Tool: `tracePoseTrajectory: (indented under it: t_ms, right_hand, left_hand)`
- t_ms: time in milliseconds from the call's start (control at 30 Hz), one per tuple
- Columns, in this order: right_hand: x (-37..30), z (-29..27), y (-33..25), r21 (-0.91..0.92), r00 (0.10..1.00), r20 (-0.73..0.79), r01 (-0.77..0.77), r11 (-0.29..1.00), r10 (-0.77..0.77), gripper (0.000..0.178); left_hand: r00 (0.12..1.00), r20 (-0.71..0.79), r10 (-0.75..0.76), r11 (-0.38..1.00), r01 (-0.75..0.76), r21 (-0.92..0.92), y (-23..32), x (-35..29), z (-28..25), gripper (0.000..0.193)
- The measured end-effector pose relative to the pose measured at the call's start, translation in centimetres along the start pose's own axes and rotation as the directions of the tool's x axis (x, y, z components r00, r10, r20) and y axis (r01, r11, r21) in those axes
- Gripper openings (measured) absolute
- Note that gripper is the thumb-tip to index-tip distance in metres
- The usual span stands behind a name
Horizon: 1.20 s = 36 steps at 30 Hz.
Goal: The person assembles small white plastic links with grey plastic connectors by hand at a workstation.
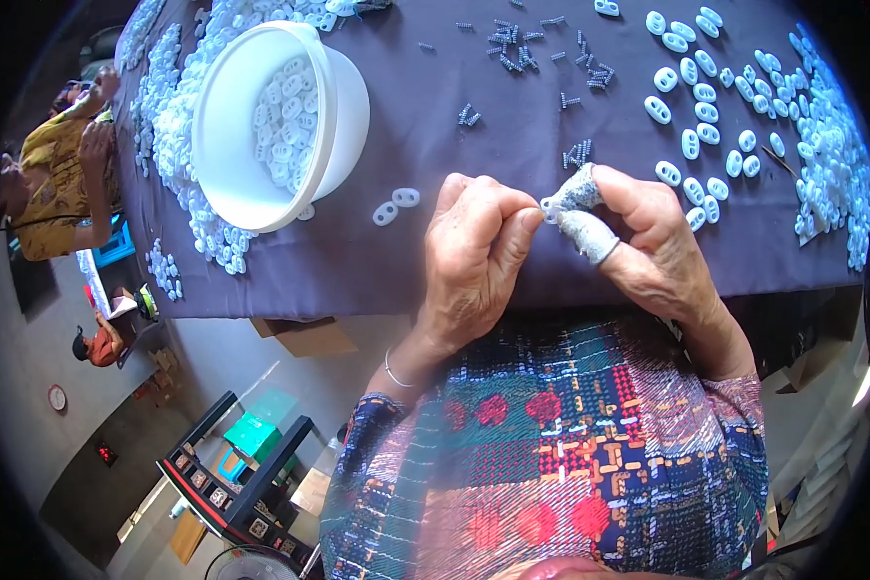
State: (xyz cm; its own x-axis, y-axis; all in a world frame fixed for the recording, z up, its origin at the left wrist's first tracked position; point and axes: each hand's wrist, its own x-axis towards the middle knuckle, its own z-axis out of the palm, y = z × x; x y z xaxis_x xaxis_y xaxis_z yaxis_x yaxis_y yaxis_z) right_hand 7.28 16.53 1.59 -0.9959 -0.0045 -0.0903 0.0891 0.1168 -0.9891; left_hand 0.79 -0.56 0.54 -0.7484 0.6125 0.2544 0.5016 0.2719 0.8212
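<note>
To the right of the white bucket, and nearer the person, a small white piece is resting between the fingertips of both hands. The right hand is pinching it between thumb and forefinger, both wearing pale wrappings that are probably sparing the skin from rubbing; the left hand is pressing thumb and forefinger together on its bucket-facing side, seemingly gripping it too, the other fingers curling inward. This two-sided pinch is likely keeping so tiny a thing steady. Dark coiled pieces are lying in loose clusters right of the bucket, presumably for easy picking; white oval pieces are lying spaced out farther right of it, short of a heap. The bucket, apparently standing upright, is keeping more ovals together beside a larger pile on its left. A dark cloth is stretching beneath the bucket and everything around it. Left of the bucket, past that pile, a co-worker in a yellow top is facing the table; below the bucket in view, a cardboard box and a green box are showing above a grey floor.
</note>
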Motion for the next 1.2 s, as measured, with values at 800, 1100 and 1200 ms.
tracePoseTrajectory:
  t_ms: [800, 1100, 1200]
  right_hand:
    - [0.8, -0.3, -0.1, -0.052, 0.999, 0.038, -0.005, 0.999, 0.007, 0.005]
    - [0.6, -0.6, -0.2, 0.073, 1.000, 0.014, -0.025, 0.997, 0.024, 0.003]
    - [0.4, -0.4, -0.2, 0.126, 0.998, 0.021, -0.060, 0.990, 0.058, 0.001]
  left_hand:
    - [0.997, -0.011, -0.083, 0.978, 0.079, -0.193, -0.5, -0.1, -0.1, 0.023]
    - [0.998, 0.051, 0.040, 0.998, -0.042, 0.038, 0.1, 0.9, -0.4, 0.018]
    - [0.995, 0.038, 0.098, 0.994, -0.099, 0.039, 0.1, 1.0, 0.0, 0.011]
